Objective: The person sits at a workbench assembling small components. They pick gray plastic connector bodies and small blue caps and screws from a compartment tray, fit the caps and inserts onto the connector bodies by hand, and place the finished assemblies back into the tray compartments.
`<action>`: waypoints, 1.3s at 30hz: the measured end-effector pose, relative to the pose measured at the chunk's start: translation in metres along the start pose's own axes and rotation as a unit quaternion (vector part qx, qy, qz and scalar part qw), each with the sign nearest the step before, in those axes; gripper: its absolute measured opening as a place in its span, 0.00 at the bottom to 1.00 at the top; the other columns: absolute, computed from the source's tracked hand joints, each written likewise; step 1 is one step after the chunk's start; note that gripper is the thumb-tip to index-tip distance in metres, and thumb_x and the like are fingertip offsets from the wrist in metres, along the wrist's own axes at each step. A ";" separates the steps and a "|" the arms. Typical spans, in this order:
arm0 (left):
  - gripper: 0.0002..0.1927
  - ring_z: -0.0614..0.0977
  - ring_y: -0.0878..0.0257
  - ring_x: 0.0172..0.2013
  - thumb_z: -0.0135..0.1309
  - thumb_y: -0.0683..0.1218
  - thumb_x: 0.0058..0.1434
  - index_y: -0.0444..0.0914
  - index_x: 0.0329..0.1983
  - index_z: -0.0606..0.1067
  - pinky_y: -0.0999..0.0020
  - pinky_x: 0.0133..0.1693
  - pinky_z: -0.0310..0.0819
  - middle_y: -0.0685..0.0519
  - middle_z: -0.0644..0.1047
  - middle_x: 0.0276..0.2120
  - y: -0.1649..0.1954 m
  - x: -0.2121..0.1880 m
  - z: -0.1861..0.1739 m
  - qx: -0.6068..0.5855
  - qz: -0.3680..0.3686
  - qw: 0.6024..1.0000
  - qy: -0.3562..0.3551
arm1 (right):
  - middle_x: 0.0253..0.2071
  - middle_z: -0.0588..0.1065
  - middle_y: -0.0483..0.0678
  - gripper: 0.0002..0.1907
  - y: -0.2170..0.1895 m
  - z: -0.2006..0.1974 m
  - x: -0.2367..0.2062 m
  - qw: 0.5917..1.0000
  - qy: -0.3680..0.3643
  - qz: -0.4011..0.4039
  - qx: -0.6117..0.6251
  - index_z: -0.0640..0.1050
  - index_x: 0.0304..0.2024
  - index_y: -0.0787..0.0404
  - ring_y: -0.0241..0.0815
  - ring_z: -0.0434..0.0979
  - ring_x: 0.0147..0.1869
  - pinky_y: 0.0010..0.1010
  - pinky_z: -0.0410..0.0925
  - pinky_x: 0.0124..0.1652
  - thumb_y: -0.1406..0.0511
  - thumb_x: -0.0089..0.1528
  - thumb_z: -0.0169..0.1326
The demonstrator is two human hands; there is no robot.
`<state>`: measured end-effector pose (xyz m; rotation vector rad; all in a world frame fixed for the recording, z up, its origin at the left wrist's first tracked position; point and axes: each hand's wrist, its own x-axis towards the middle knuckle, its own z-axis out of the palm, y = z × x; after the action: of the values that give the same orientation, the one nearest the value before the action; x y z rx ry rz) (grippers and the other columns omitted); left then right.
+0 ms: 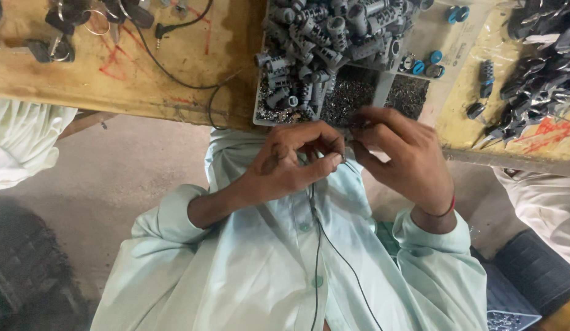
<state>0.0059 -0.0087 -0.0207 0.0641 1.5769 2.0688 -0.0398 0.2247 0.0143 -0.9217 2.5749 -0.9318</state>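
Both hands meet over the lap: the left hand [285, 165] pinches a tiny part between thumb and fingers, and the right hand [401, 153] closes on its other end. A thin black wire [317, 245] hangs just below the fingers. Just beyond them a tray [260, 101] on the worktop [113, 79] is heaped with grey barrels [334, 30], so many seem undone.

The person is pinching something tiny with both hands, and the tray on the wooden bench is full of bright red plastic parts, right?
Not quite. The head view shows the parts heaped in the tray are grey, not red. The rest holds: the left hand and right hand meet at the fingertips on something small, and the tray sits on the wooden bench.
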 end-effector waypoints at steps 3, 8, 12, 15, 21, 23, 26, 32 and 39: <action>0.07 0.80 0.72 0.37 0.56 0.43 0.66 0.34 0.44 0.76 0.75 0.42 0.77 0.56 0.79 0.36 -0.003 0.005 0.002 -0.101 -0.014 0.994 -0.032 | 0.52 0.76 0.48 0.17 -0.002 0.011 -0.010 0.963 0.045 0.060 0.260 0.74 0.46 0.59 0.44 0.82 0.48 0.29 0.76 0.47 0.76 0.58 0.65; 0.09 0.82 0.67 0.32 0.60 0.43 0.64 0.32 0.40 0.75 0.72 0.37 0.80 0.52 0.78 0.35 -0.001 0.006 0.000 -0.212 -0.057 0.975 -0.045 | 0.53 0.73 0.55 0.18 -0.001 0.027 -0.019 0.943 0.097 0.075 0.309 0.77 0.50 0.64 0.47 0.77 0.54 0.28 0.74 0.51 0.81 0.59 0.62; 0.11 0.81 0.70 0.28 0.62 0.45 0.62 0.32 0.40 0.77 0.74 0.32 0.79 0.52 0.80 0.33 0.001 0.004 0.005 -0.125 -0.101 0.987 0.018 | 0.54 0.77 0.53 0.18 -0.007 0.028 -0.025 0.972 0.123 0.051 0.195 0.76 0.50 0.65 0.46 0.82 0.54 0.29 0.75 0.51 0.80 0.60 0.64; 0.12 0.81 0.71 0.28 0.63 0.46 0.61 0.32 0.40 0.77 0.75 0.31 0.80 0.53 0.81 0.33 0.001 0.002 0.010 -0.112 -0.102 0.987 0.046 | 0.53 0.76 0.53 0.19 -0.013 0.024 -0.026 0.983 0.138 0.039 0.118 0.79 0.51 0.64 0.47 0.83 0.55 0.29 0.77 0.50 0.81 0.60 0.64; 0.11 0.80 0.72 0.27 0.64 0.45 0.62 0.33 0.38 0.76 0.76 0.29 0.77 0.53 0.80 0.31 -0.002 0.002 0.012 -0.110 -0.101 0.987 0.065 | 0.53 0.75 0.54 0.20 -0.015 0.023 -0.024 0.985 0.153 0.010 0.074 0.82 0.51 0.60 0.46 0.82 0.54 0.31 0.78 0.52 0.82 0.60 0.62; 0.10 0.78 0.72 0.26 0.63 0.44 0.63 0.33 0.38 0.75 0.76 0.29 0.75 0.54 0.79 0.31 -0.002 0.002 0.012 -0.111 -0.091 0.988 0.064 | 0.52 0.75 0.53 0.21 -0.014 0.022 -0.024 0.986 0.156 -0.003 0.058 0.83 0.50 0.59 0.46 0.83 0.53 0.32 0.78 0.52 0.82 0.59 0.62; 0.09 0.77 0.73 0.26 0.61 0.43 0.65 0.34 0.38 0.73 0.75 0.28 0.72 0.55 0.76 0.31 -0.001 0.001 0.013 -0.130 -0.076 0.987 0.056 | 0.49 0.78 0.52 0.23 -0.014 0.017 -0.024 0.988 0.146 -0.020 0.049 0.84 0.49 0.59 0.46 0.83 0.50 0.34 0.77 0.50 0.83 0.54 0.61; 0.09 0.77 0.72 0.25 0.60 0.43 0.65 0.34 0.38 0.73 0.75 0.28 0.74 0.55 0.76 0.31 0.002 0.003 0.012 -0.136 -0.095 0.986 0.034 | 0.47 0.78 0.51 0.20 -0.013 0.004 -0.016 0.987 0.129 -0.047 0.088 0.84 0.48 0.59 0.45 0.83 0.50 0.30 0.76 0.46 0.80 0.56 0.63; 0.09 0.77 0.72 0.29 0.57 0.44 0.69 0.34 0.43 0.71 0.74 0.30 0.75 0.55 0.75 0.35 0.004 0.002 0.023 -0.135 -0.069 0.987 0.059 | 0.46 0.78 0.49 0.17 -0.017 -0.001 -0.019 0.990 0.127 -0.035 0.047 0.84 0.49 0.60 0.43 0.83 0.45 0.29 0.75 0.40 0.78 0.59 0.65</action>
<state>0.0110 0.0118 -0.0103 -0.2628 1.3123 2.1874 -0.0171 0.2274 0.0271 -0.9250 2.6908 -1.2520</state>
